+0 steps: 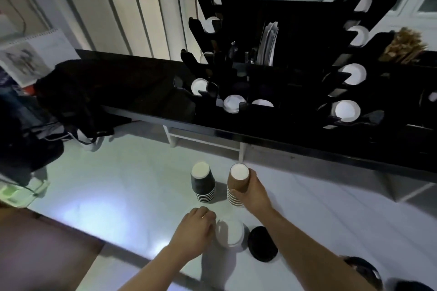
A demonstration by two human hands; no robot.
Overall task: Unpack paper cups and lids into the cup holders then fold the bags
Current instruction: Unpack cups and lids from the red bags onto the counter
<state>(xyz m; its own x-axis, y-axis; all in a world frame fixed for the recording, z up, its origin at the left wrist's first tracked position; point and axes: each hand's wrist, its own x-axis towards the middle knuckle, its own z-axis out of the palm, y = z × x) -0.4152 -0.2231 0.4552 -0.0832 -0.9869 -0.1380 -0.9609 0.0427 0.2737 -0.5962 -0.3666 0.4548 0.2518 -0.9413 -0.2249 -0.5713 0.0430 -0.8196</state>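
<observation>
Right hand (254, 190) low in the middle, fingers curled round brown cup stack (237, 184), left hand (196, 229) below it, fingers bent onto white lid stack (229, 232), black cup stack (203, 183) beside.

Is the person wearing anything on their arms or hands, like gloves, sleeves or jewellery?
No gloves, and no sleeves reach the visible forearms. The left hand has what looks like a thin ring on one finger. The right hand shows nothing worn, and no watch or bracelet is visible.

Dim room, black counter (146, 87), panelled wall (123, 7)
</observation>
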